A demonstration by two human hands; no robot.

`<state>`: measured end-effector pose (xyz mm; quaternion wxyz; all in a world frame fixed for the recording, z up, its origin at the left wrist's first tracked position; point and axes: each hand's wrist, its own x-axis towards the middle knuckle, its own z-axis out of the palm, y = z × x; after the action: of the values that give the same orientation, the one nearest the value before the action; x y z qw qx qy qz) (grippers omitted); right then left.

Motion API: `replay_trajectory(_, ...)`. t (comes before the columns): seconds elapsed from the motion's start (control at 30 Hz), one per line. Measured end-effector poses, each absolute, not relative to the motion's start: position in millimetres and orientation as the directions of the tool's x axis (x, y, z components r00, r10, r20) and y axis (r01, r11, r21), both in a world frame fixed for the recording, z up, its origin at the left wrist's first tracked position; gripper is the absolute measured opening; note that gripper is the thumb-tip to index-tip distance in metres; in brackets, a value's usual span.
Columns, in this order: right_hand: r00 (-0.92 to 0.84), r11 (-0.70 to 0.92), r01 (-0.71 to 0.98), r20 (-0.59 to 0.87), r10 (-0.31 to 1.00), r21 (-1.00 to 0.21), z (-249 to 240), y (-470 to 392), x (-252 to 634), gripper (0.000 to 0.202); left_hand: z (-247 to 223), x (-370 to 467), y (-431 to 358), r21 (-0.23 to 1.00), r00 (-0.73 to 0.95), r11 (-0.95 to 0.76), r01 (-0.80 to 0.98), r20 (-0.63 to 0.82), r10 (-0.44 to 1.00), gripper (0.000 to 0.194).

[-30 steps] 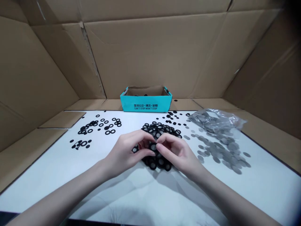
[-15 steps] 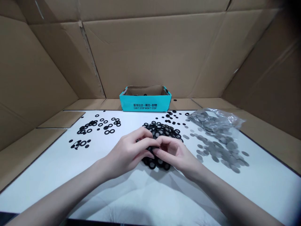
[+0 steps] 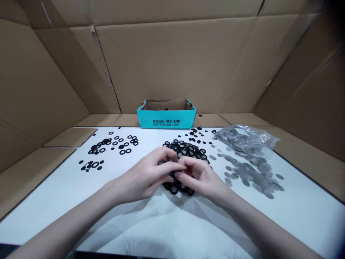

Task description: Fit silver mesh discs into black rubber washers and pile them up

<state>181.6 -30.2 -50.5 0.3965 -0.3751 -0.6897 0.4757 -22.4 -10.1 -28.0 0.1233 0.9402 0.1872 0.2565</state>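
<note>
Over a heap of black rings with grey centres point(image 3: 186, 148), my two hands meet fingertip to fingertip. My left hand point(image 3: 151, 172) is closed in a loose pinch, its index finger reaching across to the right fingertips and its thumb below. My right hand point(image 3: 198, 176) is curled shut, thumb and index finger pressed together against the left fingers. Something small and dark shows between the fingertips, but against the black heap behind I cannot make out what it is. The hands cover the middle and near left part of the heap.
Loose black rings point(image 3: 121, 140) and a smaller cluster point(image 3: 93, 165) lie left. Small black pieces point(image 3: 194, 133) are scattered behind the heap. Grey discs point(image 3: 250, 174) spread out right, below a clear plastic bag point(image 3: 265, 138). A turquoise box point(image 3: 166, 118) stands behind; cardboard walls point(image 3: 175, 61) surround the table.
My left thumb has drawn back slightly left, while its index finger reaches a little further right over the right fingertips. Both hands stay over the heap; the view has shifted slightly.
</note>
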Motion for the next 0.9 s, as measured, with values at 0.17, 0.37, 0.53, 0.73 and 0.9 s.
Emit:
replay_trajectory(0.17,-0.119,0.409,0.386,0.395,0.911,-0.827,-40,-15,206,0.017,-17,-43,-4,0.324,0.721,-0.861,0.392,0.474,0.506,0.044)
replay_trajectory(0.37,0.007,0.328,0.555,0.398,0.917,-0.765,-42,12,231,0.022,-9,-78,6,0.298,0.607,-0.769,0.565,0.481,0.632,0.028)
replay_trajectory(0.53,-0.088,0.321,0.654,0.352,0.932,-0.685,-56,32,226,0.017,-11,-104,15,0.302,0.576,-0.706,0.641,0.418,0.702,0.025)
replay_trajectory(0.73,-0.117,0.336,0.681,0.357,0.927,-0.651,-59,41,223,0.024,-18,-128,21,0.299,0.520,-0.644,0.704,0.401,0.754,0.031)
replay_trajectory(0.9,-0.005,0.275,0.722,0.394,0.919,-0.634,-62,32,251,0.042,-30,-167,42,0.257,0.389,-0.460,0.850,0.282,0.877,0.045)
